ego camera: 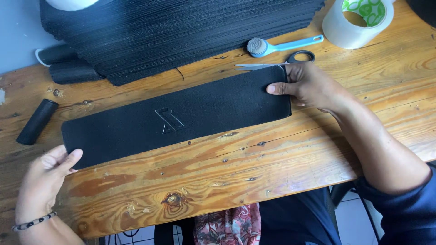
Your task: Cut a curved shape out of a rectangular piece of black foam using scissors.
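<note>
Black foam sheet (pixel 177 119) is lying flat on the wooden table (pixel 227 181), its long axis running slantwise from near-left to far-right, with the left hand (pixel 45 177) pinching its near-left corner and the right hand (pixel 309 86) gripping its far-right end.

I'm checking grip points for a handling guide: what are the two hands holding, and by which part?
Both hold the long black foam sheet by its short ends: the left hand pinches the near-left corner, the right hand grips the far-right end.
</note>
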